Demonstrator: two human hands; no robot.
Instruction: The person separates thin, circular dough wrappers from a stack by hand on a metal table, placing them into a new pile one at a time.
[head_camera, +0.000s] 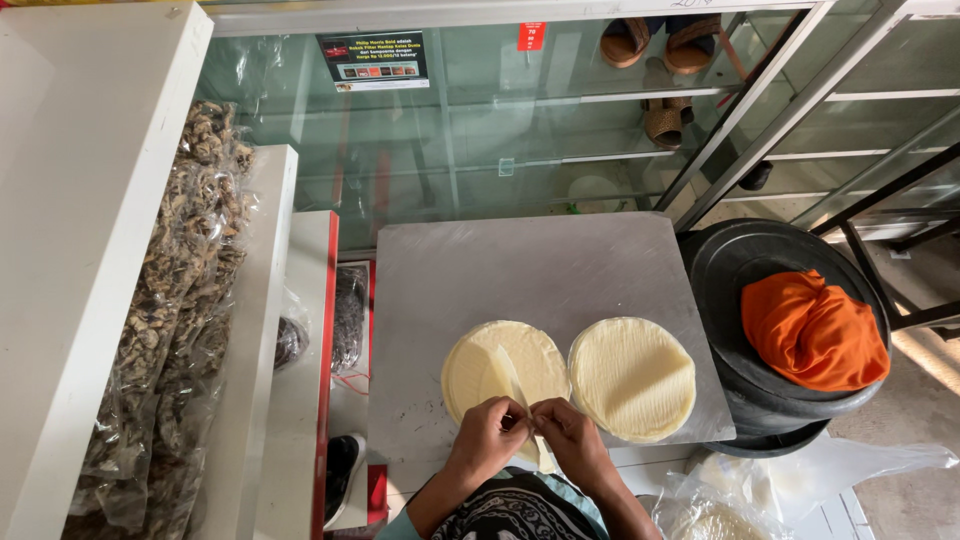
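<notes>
Both hands, left hand (487, 432) and right hand (565, 428), pinch a thin wrapper (505, 375) at the table's (520, 265) near edge, peeling it; next, separate gently.

Worktop (450, 270): dull grey metal. Two round wrapper stacks (632, 378): pale cream-yellow. Cloth (812, 332): plain bright orange, on black tub (735, 265). Shelf edge (326, 330): red trim on white. Bagged dried goods (190, 260): mottled brown.

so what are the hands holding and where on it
Both hands, left and right, pinch the near edge of the top sheet of the left wrapper stack.
</notes>
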